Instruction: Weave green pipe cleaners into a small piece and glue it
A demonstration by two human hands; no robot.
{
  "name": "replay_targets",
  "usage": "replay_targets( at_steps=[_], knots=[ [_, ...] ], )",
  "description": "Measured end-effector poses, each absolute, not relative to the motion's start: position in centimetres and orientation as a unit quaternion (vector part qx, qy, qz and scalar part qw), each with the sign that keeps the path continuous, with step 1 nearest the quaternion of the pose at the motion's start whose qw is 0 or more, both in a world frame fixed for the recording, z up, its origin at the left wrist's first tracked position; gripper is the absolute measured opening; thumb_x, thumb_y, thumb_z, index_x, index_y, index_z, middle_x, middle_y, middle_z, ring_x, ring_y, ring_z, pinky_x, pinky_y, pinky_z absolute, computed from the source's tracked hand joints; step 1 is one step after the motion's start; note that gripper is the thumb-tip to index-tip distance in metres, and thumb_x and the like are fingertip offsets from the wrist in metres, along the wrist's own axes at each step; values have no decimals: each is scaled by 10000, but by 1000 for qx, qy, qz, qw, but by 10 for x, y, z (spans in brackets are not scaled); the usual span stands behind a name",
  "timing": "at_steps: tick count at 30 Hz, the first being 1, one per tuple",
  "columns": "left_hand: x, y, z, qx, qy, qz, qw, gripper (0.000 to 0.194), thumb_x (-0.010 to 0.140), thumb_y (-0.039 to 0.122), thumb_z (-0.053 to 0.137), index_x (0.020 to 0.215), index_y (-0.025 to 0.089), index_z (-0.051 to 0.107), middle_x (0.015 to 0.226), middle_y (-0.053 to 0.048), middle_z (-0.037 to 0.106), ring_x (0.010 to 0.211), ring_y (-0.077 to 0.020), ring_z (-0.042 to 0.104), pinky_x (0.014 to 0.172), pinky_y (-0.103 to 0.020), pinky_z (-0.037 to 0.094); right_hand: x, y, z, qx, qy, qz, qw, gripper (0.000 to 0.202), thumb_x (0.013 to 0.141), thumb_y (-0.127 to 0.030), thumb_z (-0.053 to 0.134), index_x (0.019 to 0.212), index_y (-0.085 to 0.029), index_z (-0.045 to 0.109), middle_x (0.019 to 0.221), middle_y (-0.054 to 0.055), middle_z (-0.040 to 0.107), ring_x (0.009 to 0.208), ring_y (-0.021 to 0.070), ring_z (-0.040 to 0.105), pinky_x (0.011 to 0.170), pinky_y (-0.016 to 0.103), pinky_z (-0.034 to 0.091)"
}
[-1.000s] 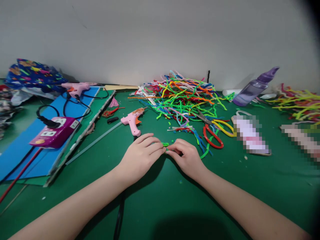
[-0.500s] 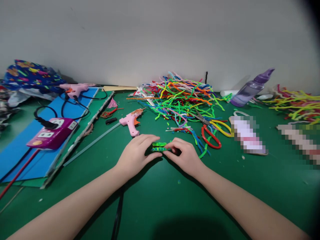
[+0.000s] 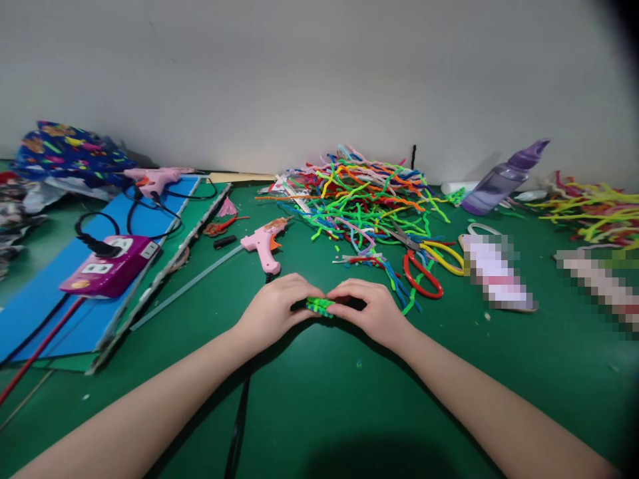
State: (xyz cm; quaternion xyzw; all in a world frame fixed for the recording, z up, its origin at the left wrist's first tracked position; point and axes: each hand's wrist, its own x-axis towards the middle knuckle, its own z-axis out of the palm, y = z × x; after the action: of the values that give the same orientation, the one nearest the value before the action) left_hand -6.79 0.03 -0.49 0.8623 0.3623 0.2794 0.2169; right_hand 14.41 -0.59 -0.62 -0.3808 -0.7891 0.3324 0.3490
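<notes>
Between my two hands is a small green and blue piece of pipe cleaners (image 3: 319,306), held just above the green table. My left hand (image 3: 277,306) pinches it from the left, thumb below and fingers above. My right hand (image 3: 370,307) grips its right end between thumb and fingertips. The fingers of both hands nearly meet and hide part of the piece. A pink glue gun (image 3: 262,246) with a long clear glue stick (image 3: 190,286) lies beyond my left hand. Scissors (image 3: 422,273) with one red and one yellow handle lie beyond my right hand.
A heap of colourful pipe cleaners (image 3: 364,193) lies at the back. At left, a purple power strip (image 3: 112,269) and another pink glue gun (image 3: 152,179) rest on blue board (image 3: 44,319). A purple bottle (image 3: 499,183) and a phone (image 3: 496,273) are at right.
My hands have drawn closer together around the pipe-cleaner piece, which now looks tilted and is more covered by the fingers.
</notes>
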Motion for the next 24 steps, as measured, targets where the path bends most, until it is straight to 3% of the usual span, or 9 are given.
replay_targets(
  at_steps=[5,9,16,24],
  knots=[
    [-68,0,-4,851,359,276,265,239,778,298,664,1004,219,676,848,-39,702,810,-162,635,731,-275,517,144,-8,-5,-383,-814,267,345,149,833,-319,608,842,-190,683,760,28,678,702,138,607,674,266,480],
    [-68,-3,-5,843,377,267,275,390,764,314,677,1135,223,603,967,-50,681,833,-157,657,770,-282,527,144,-7,-4,-375,-828,245,337,137,832,-308,609,837,-186,673,747,31,670,693,144,602,670,271,474],
    [-68,-4,-4,861,367,244,254,367,795,295,646,1142,198,575,960,-52,667,859,-154,650,764,-251,513,143,-6,-5,-326,-843,277,326,134,848,-265,596,930,-198,676,867,37,697,786,144,623,729,271,480],
    [-67,-4,-3,870,372,230,226,318,790,318,650,1084,206,613,909,-50,676,837,-168,631,736,-257,498,142,-9,-7,-335,-850,241,326,121,857,-228,576,919,-172,663,843,50,685,776,153,607,721,272,461]
  ],
)
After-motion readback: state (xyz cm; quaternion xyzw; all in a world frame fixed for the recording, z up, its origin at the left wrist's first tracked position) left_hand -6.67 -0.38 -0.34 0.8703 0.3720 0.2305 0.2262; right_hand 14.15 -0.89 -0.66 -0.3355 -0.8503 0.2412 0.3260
